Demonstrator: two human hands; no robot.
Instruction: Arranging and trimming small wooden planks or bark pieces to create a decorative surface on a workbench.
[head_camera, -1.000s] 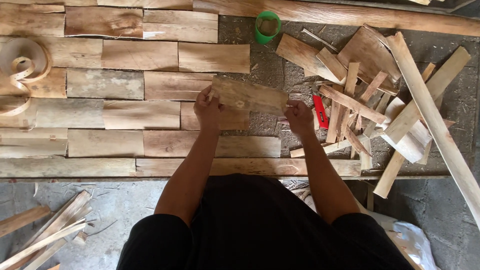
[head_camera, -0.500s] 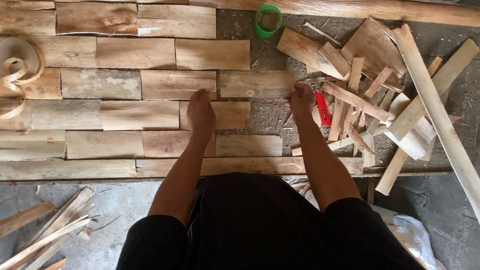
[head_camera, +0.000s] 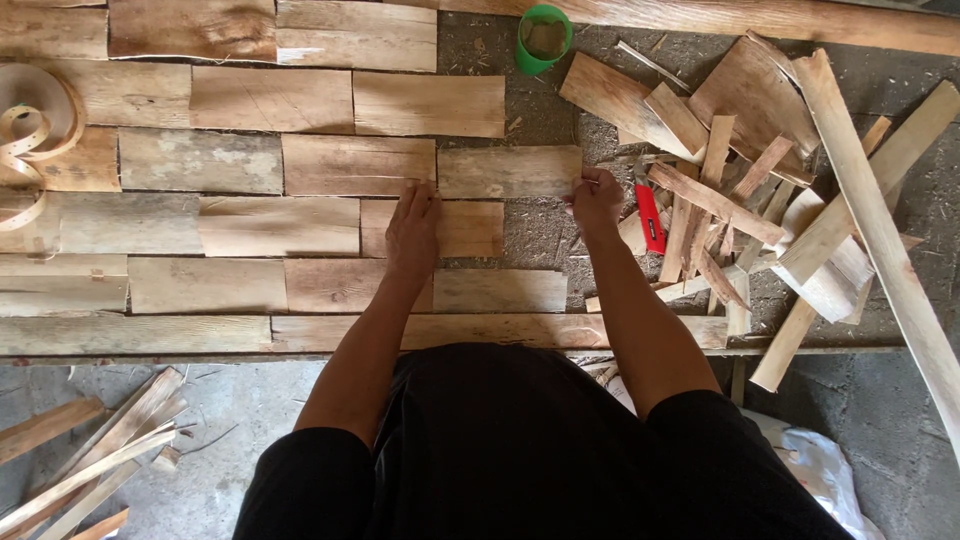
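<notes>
Dirt floor (head_camera: 540, 235); left hand (head_camera: 413, 232) flat, fingers open; right hand (head_camera: 597, 197) fingers pinching plank (head_camera: 509, 172) end.

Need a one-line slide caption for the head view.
Both hands, left hand and right hand, set a wood slat into rows of planks.

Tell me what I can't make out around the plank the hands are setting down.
- Head view: left hand covers the seam at the plank's left end.
- Right hand hides the plank's right corner.
- Green cup: contents too small.
- Red tool partly buried under scrap strips.
</notes>
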